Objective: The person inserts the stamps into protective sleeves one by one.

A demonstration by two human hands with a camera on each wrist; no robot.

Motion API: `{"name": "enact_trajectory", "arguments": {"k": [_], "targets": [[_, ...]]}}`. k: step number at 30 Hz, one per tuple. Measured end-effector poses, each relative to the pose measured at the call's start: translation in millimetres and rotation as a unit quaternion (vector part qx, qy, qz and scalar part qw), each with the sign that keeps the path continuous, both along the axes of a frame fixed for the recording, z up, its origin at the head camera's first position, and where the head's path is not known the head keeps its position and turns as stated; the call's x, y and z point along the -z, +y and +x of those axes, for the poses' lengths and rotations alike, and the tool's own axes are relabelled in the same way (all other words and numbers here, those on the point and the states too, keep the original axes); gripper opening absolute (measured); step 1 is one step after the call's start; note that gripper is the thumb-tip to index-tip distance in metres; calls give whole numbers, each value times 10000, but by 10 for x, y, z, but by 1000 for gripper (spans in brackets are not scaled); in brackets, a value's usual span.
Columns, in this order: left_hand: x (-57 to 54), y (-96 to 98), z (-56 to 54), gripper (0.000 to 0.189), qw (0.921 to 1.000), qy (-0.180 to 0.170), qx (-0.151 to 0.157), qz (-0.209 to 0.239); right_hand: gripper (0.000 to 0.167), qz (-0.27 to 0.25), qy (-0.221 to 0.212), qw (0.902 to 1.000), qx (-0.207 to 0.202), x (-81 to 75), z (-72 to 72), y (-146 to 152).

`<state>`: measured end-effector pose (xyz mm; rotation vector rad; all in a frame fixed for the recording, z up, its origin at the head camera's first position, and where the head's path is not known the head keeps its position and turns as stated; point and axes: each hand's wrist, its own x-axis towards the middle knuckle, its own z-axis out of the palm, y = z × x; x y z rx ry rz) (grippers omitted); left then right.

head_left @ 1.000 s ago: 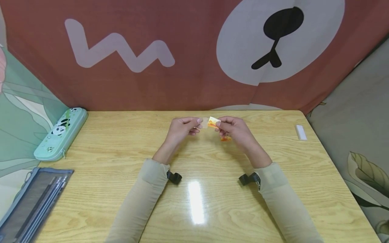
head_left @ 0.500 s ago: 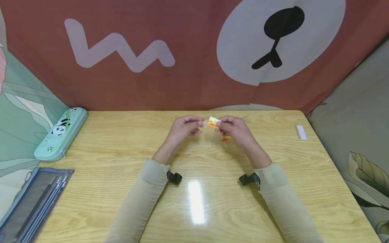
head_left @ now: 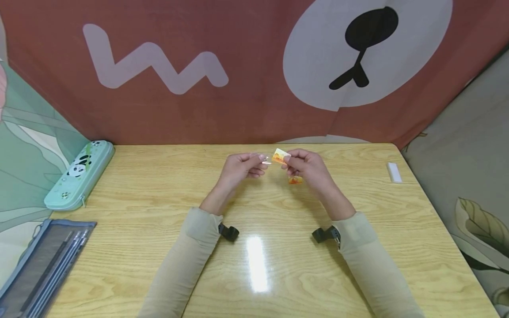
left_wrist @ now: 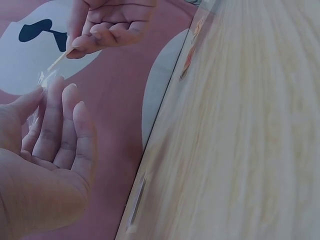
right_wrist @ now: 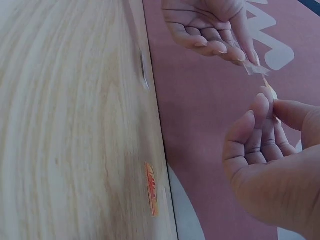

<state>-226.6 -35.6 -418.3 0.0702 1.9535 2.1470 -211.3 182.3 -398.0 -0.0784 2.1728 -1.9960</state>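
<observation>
My left hand [head_left: 240, 167] pinches a piece of crinkled clear plastic film [left_wrist: 47, 80] between thumb and fingertips. Facing it, my right hand [head_left: 304, 164] pinches a small, thin yellow-and-orange printed card [head_left: 280, 156] by its right end. Edge-on in both wrist views, the card [right_wrist: 270, 89] points toward the film, its free end right at the plastic. Both hands are raised over the far part of the table. Below the right hand lies another orange printed piece [head_left: 295, 180], partly hidden by the fingers in the head view.
A thin shiny strip [left_wrist: 137, 200] lies near the table's far edge, hidden in the head view. A white block [head_left: 394, 173] sits at the right. On the left are a mint panda pencil case [head_left: 81, 174] and a mesh pouch with pencils [head_left: 51, 269]. A fabric backdrop hangs behind.
The film stretched flat from my left fingertips a second ago; now it shows as a narrow glinting strip there. My left fingers have shifted on it. The card has tilted up slightly.
</observation>
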Motion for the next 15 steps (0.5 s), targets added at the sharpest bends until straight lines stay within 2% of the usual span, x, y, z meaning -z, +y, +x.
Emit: {"name": "enact_trajectory", "arguments": {"k": [7, 11, 15], "targets": [[2, 7, 9, 32, 9997, -112, 79, 199, 25, -127, 440, 9987, 239, 4, 7, -14], [6, 8, 3, 26, 9962, -522, 289, 630, 29, -117, 629, 9976, 259, -12, 19, -13], [6, 3, 2, 19, 9870, -937, 605, 1161, 23, -75, 655, 9975, 261, -40, 37, -15]]}}
